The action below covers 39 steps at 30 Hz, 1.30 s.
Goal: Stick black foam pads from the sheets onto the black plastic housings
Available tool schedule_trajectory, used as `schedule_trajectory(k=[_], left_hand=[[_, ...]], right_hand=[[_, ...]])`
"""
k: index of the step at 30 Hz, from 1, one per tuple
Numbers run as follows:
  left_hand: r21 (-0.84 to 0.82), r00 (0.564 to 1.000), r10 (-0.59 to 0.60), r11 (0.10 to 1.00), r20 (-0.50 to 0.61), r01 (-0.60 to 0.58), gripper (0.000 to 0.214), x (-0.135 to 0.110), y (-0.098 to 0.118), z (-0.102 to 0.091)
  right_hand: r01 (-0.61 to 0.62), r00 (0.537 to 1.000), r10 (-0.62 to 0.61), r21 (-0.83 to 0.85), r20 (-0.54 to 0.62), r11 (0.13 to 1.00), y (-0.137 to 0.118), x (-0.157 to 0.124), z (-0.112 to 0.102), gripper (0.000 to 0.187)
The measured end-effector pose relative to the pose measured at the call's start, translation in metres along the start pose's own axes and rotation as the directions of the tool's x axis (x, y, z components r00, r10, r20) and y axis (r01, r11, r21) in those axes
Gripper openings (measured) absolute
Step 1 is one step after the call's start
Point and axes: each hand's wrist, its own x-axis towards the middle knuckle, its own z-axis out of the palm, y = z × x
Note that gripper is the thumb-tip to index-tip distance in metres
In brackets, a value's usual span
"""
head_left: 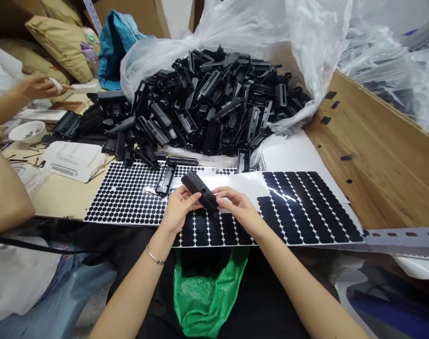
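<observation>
Between my two hands is a black plastic housing (199, 189), long and narrow, tilted down to the right, with a small round hole in its face. My left hand (179, 207) grips its left side with the thumb on top. At the lower right end, the fingers of my right hand (237, 207) pinch it. Beneath them lies a sheet of black rounded stickers (299, 207), some of them gone from its middle. To the left is a sheet of small black round stickers (126, 193). Another black housing (165, 179) rests on that sheet, open side up.
Behind the sheets, a heap of black plastic housings (214, 99) spills from a clear plastic bag (257, 23). At left, a co-worker's hand (38, 87) is near a white bowl (27, 132) and stacked paper cards (73, 160). A green bag (209, 296) hangs below the table edge.
</observation>
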Motion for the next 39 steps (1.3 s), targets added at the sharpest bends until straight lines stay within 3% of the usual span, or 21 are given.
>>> schedule_trajectory(k=[5,19,30,39], left_hand=[[0.064,1.0,0.001,0.998,-0.016,-0.001,0.051,-0.001,0.002,-0.001],[0.074,1.0,0.014,0.997,0.008,-0.014,0.045,-0.002,-0.002,-0.005],[0.103,1.0,-0.027,0.994,0.005,0.027,0.048,-0.004,0.001,-0.003],[0.131,0.999,-0.031,0.991,0.041,0.026,0.046,-0.005,0.001,-0.007]], right_hand=[[0.006,1.0,-0.007,0.03,0.022,1.0,0.006,0.0,0.004,0.031],[0.116,0.993,-0.115,-0.145,0.021,0.983,0.001,-0.006,0.01,0.015],[0.069,0.997,-0.06,-0.178,0.056,0.982,-0.005,-0.009,0.008,0.015],[-0.06,0.992,0.068,-0.085,0.103,0.995,-0.005,-0.011,0.005,0.023]])
